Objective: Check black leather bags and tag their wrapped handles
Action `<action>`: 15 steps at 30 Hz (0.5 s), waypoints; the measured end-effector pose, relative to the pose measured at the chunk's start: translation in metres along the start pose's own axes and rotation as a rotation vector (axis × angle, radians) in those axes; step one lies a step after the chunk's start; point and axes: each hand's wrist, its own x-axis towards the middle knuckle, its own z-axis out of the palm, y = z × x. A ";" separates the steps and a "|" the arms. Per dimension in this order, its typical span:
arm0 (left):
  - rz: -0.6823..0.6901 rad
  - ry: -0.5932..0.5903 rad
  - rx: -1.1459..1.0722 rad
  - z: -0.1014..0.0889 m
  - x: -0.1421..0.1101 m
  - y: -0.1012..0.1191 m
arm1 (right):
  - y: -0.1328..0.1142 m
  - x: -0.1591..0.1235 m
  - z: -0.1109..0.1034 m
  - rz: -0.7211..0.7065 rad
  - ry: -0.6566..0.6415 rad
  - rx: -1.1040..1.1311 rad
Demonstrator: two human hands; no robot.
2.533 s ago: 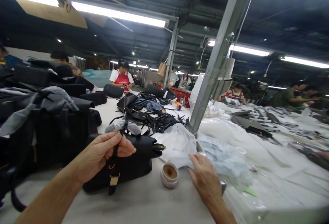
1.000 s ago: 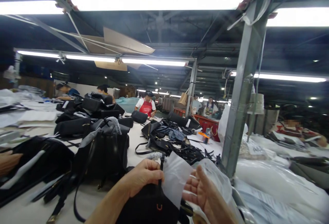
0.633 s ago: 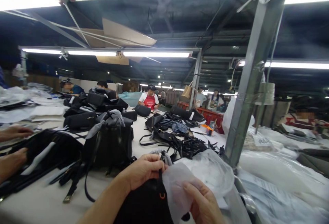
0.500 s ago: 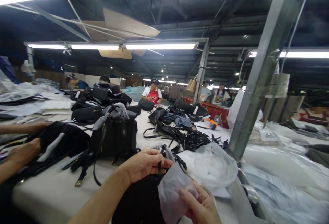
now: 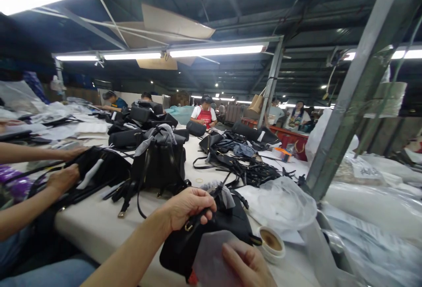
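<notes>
A black bag (image 5: 224, 221) lies in front of me at the table edge, with a gold-coloured metal ring on its near side. My left hand (image 5: 193, 208) is closed on a black strap (image 5: 206, 213) at the bag's top. Grey wrapping (image 5: 227, 198) covers the bag's handle just beyond those fingers. Between thumb and fingers, my right hand (image 5: 249, 263) pinches a translucent white sheet (image 5: 211, 256), held over the front of the bag. Right of the bag stands a round white tub (image 5: 273, 245) with brownish contents. Something small and red shows under the sheet; I cannot make it out.
A black backpack (image 5: 158, 161) stands beyond my left arm. Another person's hands (image 5: 64, 179) grip a black bag at the left. Black straps (image 5: 253, 168) lie heaped mid-table. Clear plastic (image 5: 286, 208) and a metal post (image 5: 349, 93) are at the right.
The view has swung left, tilting a little. The bag's top and gold ring now show, as does the tub. The white sheet has come down lower on the bag, still in my right hand.
</notes>
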 end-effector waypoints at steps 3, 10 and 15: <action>0.024 0.056 -0.036 0.010 -0.007 -0.015 | 0.013 0.009 0.011 0.014 0.065 0.015; 0.095 0.218 0.111 0.031 -0.024 -0.023 | 0.037 0.009 0.014 -0.063 0.049 -0.015; 0.158 0.259 0.147 0.032 -0.021 -0.027 | 0.026 0.007 0.013 -0.051 0.036 -0.007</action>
